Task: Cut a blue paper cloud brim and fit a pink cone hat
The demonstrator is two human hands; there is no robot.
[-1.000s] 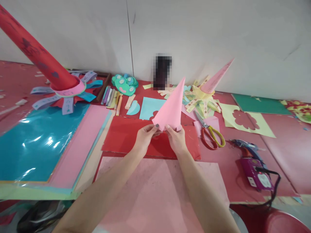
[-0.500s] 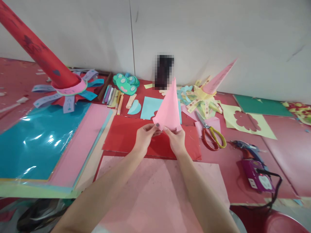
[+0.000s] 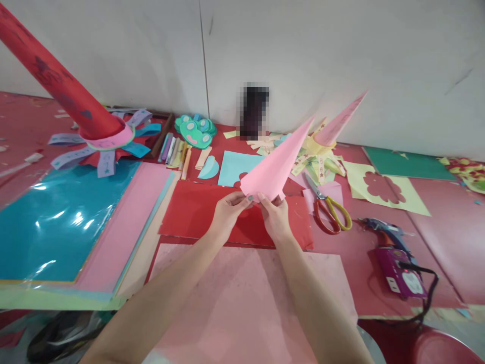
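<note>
Red paper covers the desk [image 3: 435, 212] under a pale wall. Both my hands hold a pink paper cone [image 3: 278, 167] above a red sheet [image 3: 197, 210], its tip tilted up to the right. My left hand [image 3: 227, 215] and right hand [image 3: 276, 217] pinch its wide bottom edge, fingers [image 3: 248, 198] pressed onto the paper. Scissors [image 3: 329, 207] lie just right; a glue gun [image 3: 394, 255] farther right.

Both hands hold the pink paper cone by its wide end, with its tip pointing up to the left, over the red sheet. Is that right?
Not quite. In the head view the left hand and right hand do hold the pink paper cone by its wide end over the red sheet, but its tip points up to the right.
</note>
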